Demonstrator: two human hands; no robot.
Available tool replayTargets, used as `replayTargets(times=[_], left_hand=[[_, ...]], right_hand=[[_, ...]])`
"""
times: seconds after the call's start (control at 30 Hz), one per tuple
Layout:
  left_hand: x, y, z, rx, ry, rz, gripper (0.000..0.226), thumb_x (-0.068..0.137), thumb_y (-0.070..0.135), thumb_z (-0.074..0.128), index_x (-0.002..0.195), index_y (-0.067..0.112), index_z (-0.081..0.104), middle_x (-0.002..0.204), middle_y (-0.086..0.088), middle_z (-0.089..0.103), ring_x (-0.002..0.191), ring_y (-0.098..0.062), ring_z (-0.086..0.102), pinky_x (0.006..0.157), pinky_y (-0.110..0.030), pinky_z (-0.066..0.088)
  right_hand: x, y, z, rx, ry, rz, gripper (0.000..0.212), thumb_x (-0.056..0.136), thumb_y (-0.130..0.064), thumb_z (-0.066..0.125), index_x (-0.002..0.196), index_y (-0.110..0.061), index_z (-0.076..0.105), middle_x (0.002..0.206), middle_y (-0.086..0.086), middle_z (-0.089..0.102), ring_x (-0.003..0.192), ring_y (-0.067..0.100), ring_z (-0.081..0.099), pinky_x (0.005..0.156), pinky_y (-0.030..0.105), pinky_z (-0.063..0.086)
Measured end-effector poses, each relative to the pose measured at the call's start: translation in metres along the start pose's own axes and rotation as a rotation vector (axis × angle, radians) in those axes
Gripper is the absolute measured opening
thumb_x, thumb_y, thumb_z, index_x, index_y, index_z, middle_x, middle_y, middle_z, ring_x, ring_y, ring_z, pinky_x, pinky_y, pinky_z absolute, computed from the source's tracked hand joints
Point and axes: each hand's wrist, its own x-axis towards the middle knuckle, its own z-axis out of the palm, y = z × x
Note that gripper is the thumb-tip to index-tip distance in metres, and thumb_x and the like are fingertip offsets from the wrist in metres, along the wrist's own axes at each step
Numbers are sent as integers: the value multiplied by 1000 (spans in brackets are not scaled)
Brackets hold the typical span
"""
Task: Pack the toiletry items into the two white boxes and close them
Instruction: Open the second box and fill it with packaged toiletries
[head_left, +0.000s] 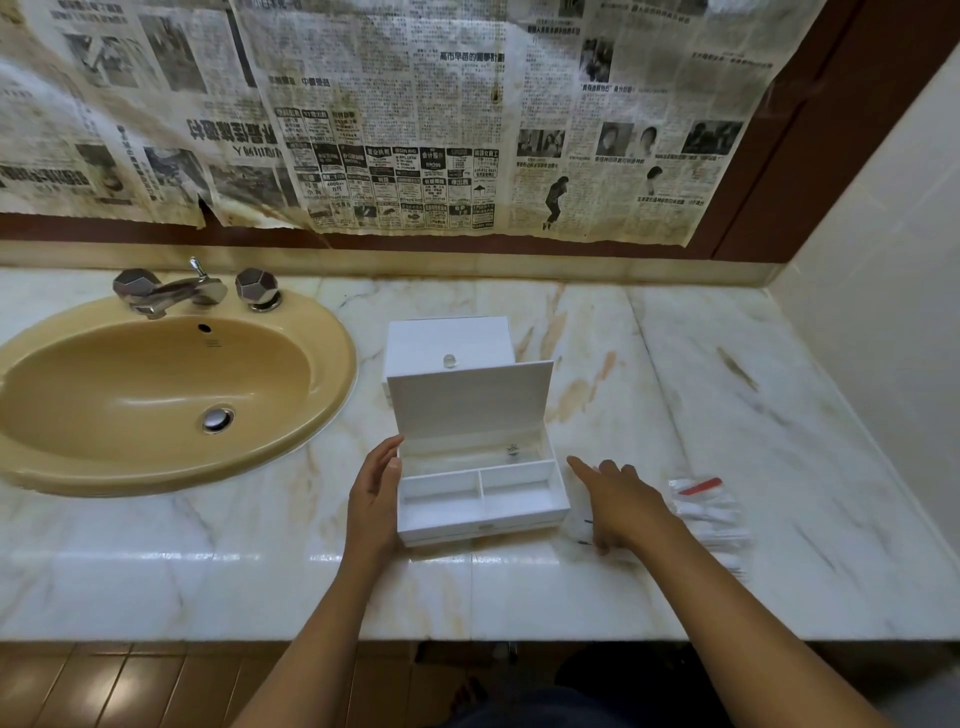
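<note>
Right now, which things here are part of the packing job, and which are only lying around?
Part of the job:
- open box, lid up, compartments empty
- closed box behind it
- sachets on the counter
- left hand, flat against the open box
- right hand, over the sachets

Lying around:
- sink
- tap
- newspaper on the wall
</note>
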Motion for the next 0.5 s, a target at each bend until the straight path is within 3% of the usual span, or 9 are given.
replayTargets(times=[0.17, 0.27, 0.37, 0.5], left_hand=[[1, -2, 0, 0, 4, -1, 26, 101, 23, 45, 121, 34, 58, 117, 23, 59, 107, 9, 55, 84, -11, 43], [0, -2, 0, -1, 1, -4, 26, 101, 24, 44, 122, 34, 57, 116, 24, 59, 106, 9, 55, 83, -11, 43], [0, -3, 0, -10, 7, -7, 27, 101, 24, 45, 125, 30, 58, 118, 19, 60, 110, 0, 57, 84, -13, 45], [1, -3, 1, -10, 19, -5, 28, 101, 22, 45, 125, 26, 58, 119, 14, 61, 109, -2, 57, 84, -13, 45]], right_hand=[[8, 1, 4, 80, 179, -5, 91, 82, -10, 62, 151, -30, 7, 143, 3, 36, 128, 24, 35, 84, 31, 42], [9, 3, 0, 140, 112, 4, 100, 76, -20, 71, 152, -31, 7, 143, 3, 35, 130, 24, 33, 91, 33, 43], [7, 6, -16, 256, 9, -2, 105, 71, -41, 79, 152, -27, 13, 151, 2, 32, 137, 24, 31, 103, 36, 38], [3, 12, -30, 332, -75, 0, 91, 77, -42, 75, 150, -22, 25, 155, 1, 27, 140, 21, 31, 109, 32, 31]])
